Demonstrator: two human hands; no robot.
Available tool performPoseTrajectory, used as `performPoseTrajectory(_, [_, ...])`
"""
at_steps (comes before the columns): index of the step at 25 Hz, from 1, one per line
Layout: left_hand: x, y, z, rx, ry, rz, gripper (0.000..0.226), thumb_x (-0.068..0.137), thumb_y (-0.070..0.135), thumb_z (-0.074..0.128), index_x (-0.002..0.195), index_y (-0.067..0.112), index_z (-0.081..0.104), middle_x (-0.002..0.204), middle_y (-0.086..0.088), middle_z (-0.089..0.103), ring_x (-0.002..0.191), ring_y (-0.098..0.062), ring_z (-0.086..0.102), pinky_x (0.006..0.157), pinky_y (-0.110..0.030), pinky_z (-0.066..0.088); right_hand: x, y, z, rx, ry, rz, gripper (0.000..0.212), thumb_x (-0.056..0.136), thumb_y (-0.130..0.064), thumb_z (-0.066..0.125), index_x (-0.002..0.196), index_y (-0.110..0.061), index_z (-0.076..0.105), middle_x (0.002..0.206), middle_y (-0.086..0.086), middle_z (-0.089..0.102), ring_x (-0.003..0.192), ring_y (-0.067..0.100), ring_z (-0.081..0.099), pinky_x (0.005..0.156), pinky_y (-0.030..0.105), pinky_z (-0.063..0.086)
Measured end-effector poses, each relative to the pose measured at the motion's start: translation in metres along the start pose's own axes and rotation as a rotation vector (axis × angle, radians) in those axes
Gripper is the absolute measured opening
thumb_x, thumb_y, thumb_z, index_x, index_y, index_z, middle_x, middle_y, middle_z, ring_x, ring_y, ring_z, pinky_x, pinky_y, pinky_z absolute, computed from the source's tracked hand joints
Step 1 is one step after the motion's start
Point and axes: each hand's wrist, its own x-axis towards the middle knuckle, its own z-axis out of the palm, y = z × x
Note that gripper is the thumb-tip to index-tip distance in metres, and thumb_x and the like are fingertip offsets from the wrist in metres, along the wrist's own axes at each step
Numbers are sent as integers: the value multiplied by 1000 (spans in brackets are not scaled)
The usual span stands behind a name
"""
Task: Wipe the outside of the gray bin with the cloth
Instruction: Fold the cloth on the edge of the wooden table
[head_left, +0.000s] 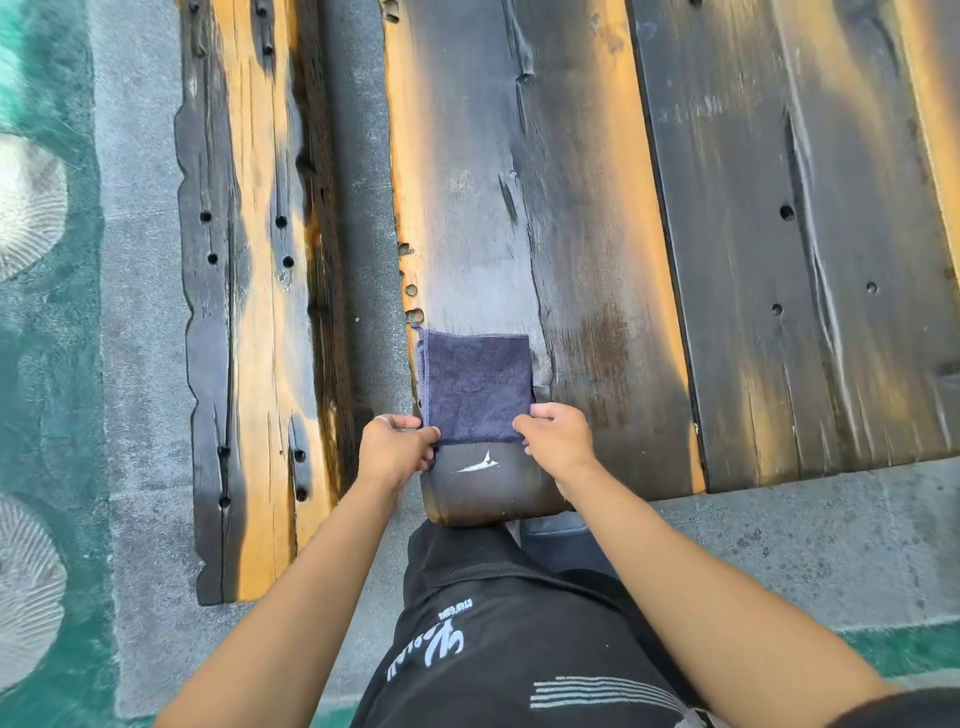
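Cloth (475, 387) first: it is dark blue, folded into a neat rectangle, and lies flat on the near end of a weathered wooden table (571, 208), close to the table's left edge. The left hand (395, 449) pinches its near left corner and the right hand (558, 441) pinches its near right corner, fingers and thumb of each curled tight on the fabric, so the cloth is stretched square between them. That two-handed hold looks like squaring up or lifting the folded pad so it gives a firm, flat face for wiping. No gray bin can be made out for certain; a dark rounded shape (556, 540) shows just under the table's near edge beside the person's leg, but too little of it is visible to tell what it is. A narrower wooden bench (249, 312) runs alongside the table on the left, over gray paving (140, 260) bordered by green flooring (47, 364). Judging by this, the wiping itself is not yet begun: the cloth touches only the tabletop, and the bin must first be found and reached.
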Motion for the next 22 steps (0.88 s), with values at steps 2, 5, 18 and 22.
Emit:
performPoseTrajectory(2, [-6, 2, 0, -49, -73, -23, 11, 79, -4, 69, 81, 3, 61, 60, -11, 55, 43, -17, 46, 42, -26, 39, 1, -1, -8, 32, -105, -5, 14, 79, -15, 65, 68, -6, 63, 65, 5, 55, 59, 17, 51, 63, 31, 47])
performPoseTrajectory(5, [-18, 7, 2, -141, -207, -67, 20, 76, -7, 57, 69, 12, 52, 60, -6, 43, 44, -15, 35, 42, -26, 35, -2, -1, -19, 120, -187, 1, 9, 79, -12, 65, 72, -11, 61, 72, 8, 52, 63, 17, 50, 63, 29, 49])
performPoseTrajectory(18, [-122, -49, 40, -313, -513, -258, 17, 55, 0, 36, 67, 8, 45, 49, -10, 41, 28, -16, 20, 55, -30, 52, -88, 96, -71, 896, -376, 148, 20, 83, 5, 41, 90, -3, 57, 85, 12, 58, 67, 20, 60, 63, 29, 51])
performPoseTrajectory(22, [-157, -91, 51, -142, -530, -160, 49, 57, -5, 32, 98, 13, 51, 65, -11, 49, 31, -16, 23, 56, -32, 46, -130, 149, -92, 1141, -484, 106, 27, 77, 0, 46, 92, 0, 69, 94, 17, 64, 80, 25, 60, 76, 33, 46])
